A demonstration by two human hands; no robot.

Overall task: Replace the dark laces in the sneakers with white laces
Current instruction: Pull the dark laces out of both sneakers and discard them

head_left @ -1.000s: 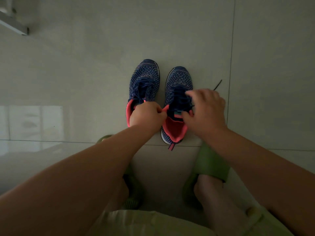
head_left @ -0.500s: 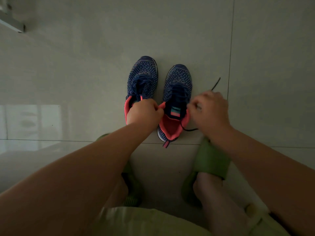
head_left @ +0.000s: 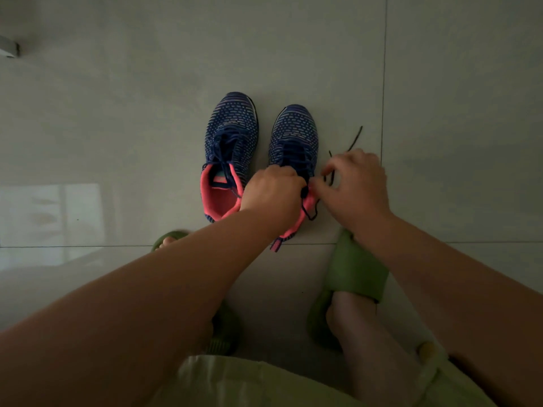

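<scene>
Two blue knit sneakers with pink linings stand side by side on the floor, toes pointing away from me. The left sneaker [head_left: 230, 148] has its dark lace threaded, ends lying loose over the opening. My left hand [head_left: 271, 193] grips the collar of the right sneaker [head_left: 293, 133] and covers its opening. My right hand [head_left: 357, 186] pinches the right sneaker's dark lace [head_left: 354, 139] just beside the collar; a free end trails off to the upper right on the tile. No white laces are in view.
Grey tiled floor [head_left: 147, 113] with grout lines to the right and below the sneakers. My feet in green slippers [head_left: 355, 271] sit close behind the sneakers. A pale object [head_left: 8, 49] is at the far left edge.
My left hand has shifted right from the left sneaker onto the right sneaker's collar. My right hand has pulled the dark lace outward to the right of the shoe.
</scene>
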